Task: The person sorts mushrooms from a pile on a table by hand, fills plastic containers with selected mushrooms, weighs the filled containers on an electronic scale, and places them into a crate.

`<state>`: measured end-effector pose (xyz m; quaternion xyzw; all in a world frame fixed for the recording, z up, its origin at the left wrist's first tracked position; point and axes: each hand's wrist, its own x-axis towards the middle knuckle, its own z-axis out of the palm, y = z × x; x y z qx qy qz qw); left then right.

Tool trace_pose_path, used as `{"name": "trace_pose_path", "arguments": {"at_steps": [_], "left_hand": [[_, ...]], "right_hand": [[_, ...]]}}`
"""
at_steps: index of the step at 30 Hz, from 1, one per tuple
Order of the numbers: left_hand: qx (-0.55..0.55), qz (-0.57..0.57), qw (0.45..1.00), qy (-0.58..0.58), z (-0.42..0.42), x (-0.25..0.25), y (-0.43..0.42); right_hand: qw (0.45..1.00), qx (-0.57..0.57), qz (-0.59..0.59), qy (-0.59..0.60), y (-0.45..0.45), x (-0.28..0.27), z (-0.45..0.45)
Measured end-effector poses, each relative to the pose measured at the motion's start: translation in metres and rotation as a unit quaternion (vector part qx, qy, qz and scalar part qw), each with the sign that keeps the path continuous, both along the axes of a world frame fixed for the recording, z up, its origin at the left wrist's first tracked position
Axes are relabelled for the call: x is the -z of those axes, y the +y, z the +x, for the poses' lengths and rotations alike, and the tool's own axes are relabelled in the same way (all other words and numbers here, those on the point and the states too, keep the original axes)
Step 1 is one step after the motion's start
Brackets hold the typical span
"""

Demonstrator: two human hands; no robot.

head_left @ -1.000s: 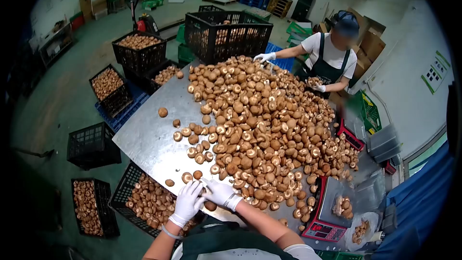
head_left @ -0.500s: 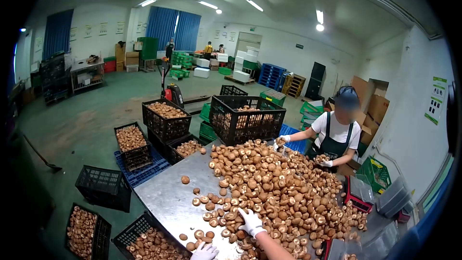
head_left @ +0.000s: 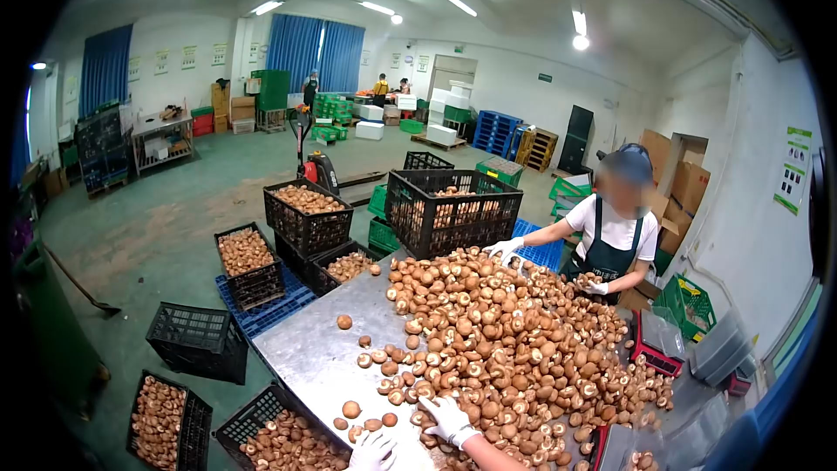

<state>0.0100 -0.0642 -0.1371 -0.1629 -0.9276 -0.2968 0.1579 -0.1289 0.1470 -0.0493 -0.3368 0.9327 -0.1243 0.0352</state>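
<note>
A large heap of brown shiitake mushrooms (head_left: 514, 331) covers much of the metal table (head_left: 318, 336). My right hand (head_left: 447, 421), in a white glove, rests at the heap's near left edge, fingers spread over mushrooms. At the bottom edge of the view is my left hand (head_left: 373, 452), also gloved, with its fingers apart; its lower part is cut off. Just beyond it lie several loose mushrooms (head_left: 351, 410) on bare metal. Neither hand visibly grips a mushroom.
Across the heap stands a co-worker (head_left: 615, 235) in white gloves, one hand on the mushrooms. A black crate (head_left: 453, 214) stands at the table's far end. Below the left edge sits a mushroom-filled crate (head_left: 253, 414). Red-based clear bins (head_left: 654, 344) stand at right.
My left hand has moved up farther into view beside the loose mushrooms. My right hand has shifted slightly left and down. The co-worker's hand now reaches flatter over the heap.
</note>
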Motion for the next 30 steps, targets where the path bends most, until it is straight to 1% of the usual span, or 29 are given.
{"name": "trace_pose_path", "arguments": {"at_steps": [1,3,5,7,8,9,11,12,13,14,15,16,17,18,19,20,21,22,23,24,25,27,28,30], "left_hand": [[-0.009,-0.062,0.994,0.088,-0.009,-0.021,0.003],[-0.041,-0.071,0.993,0.087,0.0,-0.041,0.007],[-0.042,-0.07,0.992,0.092,0.0,-0.038,0.007],[-0.038,-0.061,0.994,0.087,-0.001,-0.032,0.007],[-0.042,-0.064,0.992,0.102,-0.001,-0.026,0.006],[-0.044,-0.057,0.991,0.109,-0.004,-0.022,0.005],[-0.046,-0.065,0.993,0.091,-0.002,-0.026,0.006],[-0.046,-0.082,0.994,0.056,-0.001,-0.026,0.007],[-0.039,-0.098,0.994,0.034,0.001,-0.03,0.007],[-0.038,-0.086,0.995,0.041,-0.001,-0.017,0.006],[-0.038,-0.097,0.994,0.032,0.0,-0.023,0.009],[-0.016,-0.121,0.992,0.04,0.003,-0.035,0.008],[0.012,-0.104,0.994,-0.016,0.002,-0.009,0.004],[-0.008,-0.074,0.997,0.009,0.003,-0.012,0.006],[-0.017,-0.09,0.995,-0.028,0.005,-0.031,0.01],[-0.017,-0.109,0.993,-0.034,0.008,-0.047,0.009],[-0.019,-0.126,0.991,-0.034,0.01,-0.059,0.009],[-0.019,-0.12,0.992,-0.035,0.011,-0.063,0.008],[-0.019,-0.115,0.993,-0.034,0.012,-0.066,0.005],[-0.028,-0.114,0.993,-0.02,0.015,-0.07,0.004],[-0.025,-0.113,0.993,-0.021,0.015,-0.068,0.002],[-0.038,-0.054,0.998,0.01,0.017,-0.063,-0.003],[-0.048,-0.038,0.998,0.028,0.015,-0.063,-0.004],[-0.053,-0.016,0.998,0.007,0.006,-0.066,-0.003]], "right_hand": [[0.997,-0.006,-0.05,-0.052,-0.006,0.005,0.002],[0.999,0.023,-0.023,-0.016,-0.022,0.011,0.018],[0.993,0.061,-0.093,-0.039,-0.032,0.021,0.029],[0.998,0.038,-0.047,-0.021,-0.037,0.024,0.035],[0.998,0.004,-0.064,-0.012,-0.039,0.036,0.031],[0.997,0.005,-0.075,0.015,-0.041,0.039,0.035],[0.998,-0.023,-0.046,0.035,-0.044,0.032,0.047],[0.997,-0.042,-0.034,0.063,-0.041,0.038,0.054],[0.996,-0.05,-0.034,0.071,-0.04,0.03,0.061],[0.993,-0.061,-0.057,0.087,-0.039,0.025,0.067],[0.993,-0.082,-0.061,0.063,-0.036,0.023,0.07],[0.987,-0.103,-0.082,0.087,-0.034,0.015,0.074],[0.984,-0.128,-0.105,0.061,-0.032,0.01,0.075],[0.983,-0.123,-0.132,0.044,-0.029,0.005,0.074],[0.983,-0.077,-0.167,-0.001,-0.023,-0.012,0.075],[0.985,-0.025,-0.171,0.026,-0.016,-0.013,0.069],[0.976,0.024,-0.203,0.071,-0.006,-0.028,0.068],[0.966,0.085,-0.243,-0.009,0.007,-0.038,0.063],[0.956,0.13,-0.263,0.023,0.021,-0.042,0.063],[0.949,0.15,-0.27,0.063,0.038,-0.035,0.059],[0.935,0.214,-0.284,-0.01,0.049,-0.043,0.064],[0.932,0.248,-0.263,-0.019,0.062,-0.039,0.07],[0.935,0.234,-0.265,-0.029,0.063,-0.037,0.074],[0.937,0.209,-0.278,-0.026,0.054,-0.028,0.079]]}}
